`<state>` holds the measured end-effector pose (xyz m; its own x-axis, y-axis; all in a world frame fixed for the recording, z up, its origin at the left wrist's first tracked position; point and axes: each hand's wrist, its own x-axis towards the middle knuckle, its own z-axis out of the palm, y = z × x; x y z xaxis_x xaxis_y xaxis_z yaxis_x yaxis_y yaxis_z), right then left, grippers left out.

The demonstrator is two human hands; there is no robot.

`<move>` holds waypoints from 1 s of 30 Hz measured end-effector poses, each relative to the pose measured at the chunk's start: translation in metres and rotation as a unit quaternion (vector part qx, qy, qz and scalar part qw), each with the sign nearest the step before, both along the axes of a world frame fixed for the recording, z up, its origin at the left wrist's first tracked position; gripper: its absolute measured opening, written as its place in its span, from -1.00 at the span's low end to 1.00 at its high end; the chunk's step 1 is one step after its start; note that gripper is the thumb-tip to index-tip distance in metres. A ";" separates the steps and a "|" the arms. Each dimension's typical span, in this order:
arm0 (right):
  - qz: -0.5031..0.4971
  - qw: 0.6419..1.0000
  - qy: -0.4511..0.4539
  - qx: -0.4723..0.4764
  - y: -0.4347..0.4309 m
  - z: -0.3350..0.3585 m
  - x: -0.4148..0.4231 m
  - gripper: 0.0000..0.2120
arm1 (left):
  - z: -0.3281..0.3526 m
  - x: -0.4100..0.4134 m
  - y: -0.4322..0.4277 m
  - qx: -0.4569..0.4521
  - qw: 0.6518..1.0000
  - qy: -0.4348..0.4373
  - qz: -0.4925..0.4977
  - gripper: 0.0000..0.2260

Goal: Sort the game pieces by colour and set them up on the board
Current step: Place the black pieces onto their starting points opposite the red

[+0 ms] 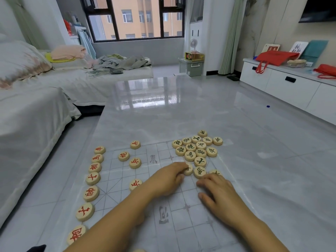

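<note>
In the head view, the red pieces [93, 178] are set in a column along the left edge of the board [181, 224], and the dark pieces [190, 155] are heaped at its far right. The setting up of the dark side is judged to be in hand. One piece [189, 170] at the near edge of the heap is pinched by the curled fingers of the left hand [169, 177]. The right hand [220, 195] is laid just beside it, with its fingers loosely spread and nothing held. Next, a clean lift and a placing on a line crossing are called for. The pieces are pale round discs with painted characters.
</note>
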<state>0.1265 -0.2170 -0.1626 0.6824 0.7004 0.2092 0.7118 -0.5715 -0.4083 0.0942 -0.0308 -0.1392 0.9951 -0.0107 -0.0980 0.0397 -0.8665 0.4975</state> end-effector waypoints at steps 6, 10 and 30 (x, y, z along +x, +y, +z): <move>-0.048 0.998 0.014 0.029 -0.014 0.010 0.012 -0.75 | 0.004 -0.001 0.005 -0.001 0.999 -0.013 0.033 -0.57; -0.126 0.991 0.005 0.052 -0.026 0.015 0.027 -0.74 | 0.004 -0.001 -0.001 0.062 0.998 0.000 0.009 -0.59; -0.083 0.996 0.019 -0.010 -0.020 0.006 0.019 -0.74 | 0.005 -0.027 -0.002 0.026 0.999 0.012 0.015 -0.59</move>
<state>0.1455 -0.2369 -0.1566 0.7961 0.5814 0.1677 0.5911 -0.6880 -0.4210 0.0668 -0.0332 -0.1340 0.9923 0.0250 -0.1216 0.0777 -0.8891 0.4511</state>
